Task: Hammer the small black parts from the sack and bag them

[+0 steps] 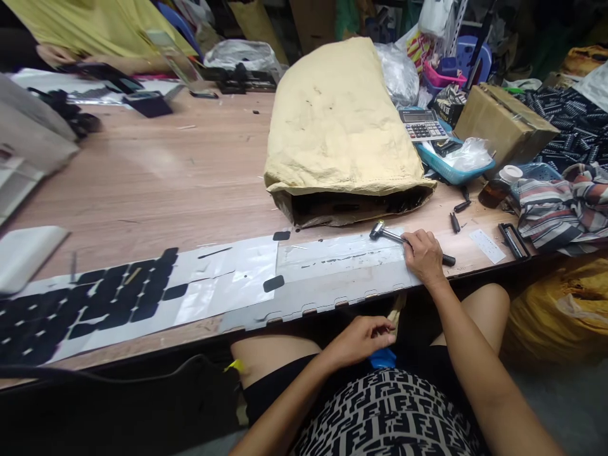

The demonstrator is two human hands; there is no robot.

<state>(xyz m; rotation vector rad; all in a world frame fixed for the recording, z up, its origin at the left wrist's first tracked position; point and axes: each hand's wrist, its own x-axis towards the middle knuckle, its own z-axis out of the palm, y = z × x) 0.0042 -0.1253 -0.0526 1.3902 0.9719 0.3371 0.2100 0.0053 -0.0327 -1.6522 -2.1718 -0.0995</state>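
Note:
A small hammer (393, 235) lies near the table's front edge, its metal head pointing left. My right hand (424, 256) is closed around its handle, and the black grip end sticks out to the right. Above my lap, below the table edge, my left hand (365, 337) has its fingers curled in. A beige strip (396, 311) and a bit of blue material (382, 358) are close to those fingers. What they hold, if anything, is hidden. Under the hammer, a grey-white sheet (332, 278) with a notched front edge covers the table.
A large yellowish sack (342, 120) lies open toward me with dark contents. Flat black pieces (128, 291) are laid out at left. A calculator (422, 125), blue basket (456, 168), cardboard box (506, 123) and jar (498, 187) stand right. Another person's yellow clothing (104, 28) shows far left.

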